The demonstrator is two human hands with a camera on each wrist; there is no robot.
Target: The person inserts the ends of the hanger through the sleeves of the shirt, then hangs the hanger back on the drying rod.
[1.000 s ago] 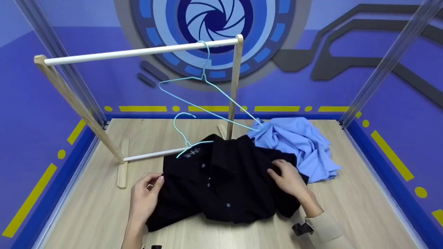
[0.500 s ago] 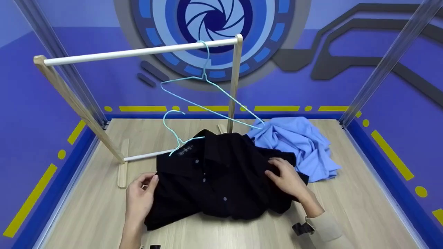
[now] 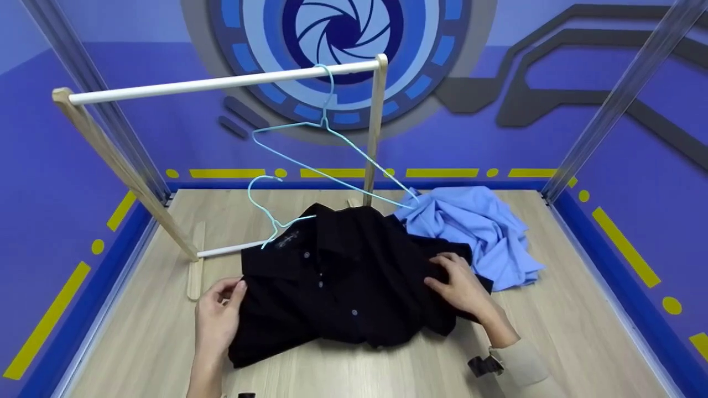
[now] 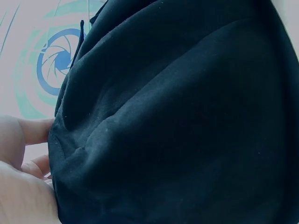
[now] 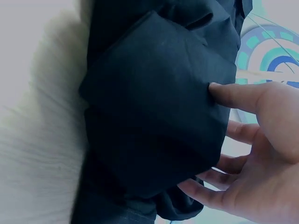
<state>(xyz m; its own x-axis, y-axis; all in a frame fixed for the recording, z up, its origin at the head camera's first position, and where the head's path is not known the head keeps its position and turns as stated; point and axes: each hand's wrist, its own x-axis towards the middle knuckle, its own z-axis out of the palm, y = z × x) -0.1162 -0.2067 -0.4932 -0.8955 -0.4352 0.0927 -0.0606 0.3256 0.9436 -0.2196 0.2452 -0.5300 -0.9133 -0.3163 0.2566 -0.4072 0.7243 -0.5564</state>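
A black buttoned shirt (image 3: 359, 287) lies bunched with its collar toward the back. A light-blue wire hanger (image 3: 275, 223) pokes out of the neck opening, hook up and turned left; the rest of it is hidden in the cloth. My left hand (image 3: 217, 318) pinches the shirt's left shoulder edge between thumb and fingers. On the other side, my right hand (image 3: 462, 284) holds a fold of the shirt. In the right wrist view the thumb (image 5: 233, 94) presses the near face of the cloth, with the fingers at and behind its edge.
Behind the shirt stands a garment rack with a white top rail (image 3: 221, 84) and wooden posts (image 3: 127, 171). A second light-blue hanger (image 3: 324, 122) hangs from the rail, near its right post. Crumpled blue cloth (image 3: 470, 232) lies at the back right of the wooden table (image 3: 575, 331).
The shirt and the hanger in its neck have shifted left, with the left hand moving left too. The right hand keeps its hold in nearly the same place.
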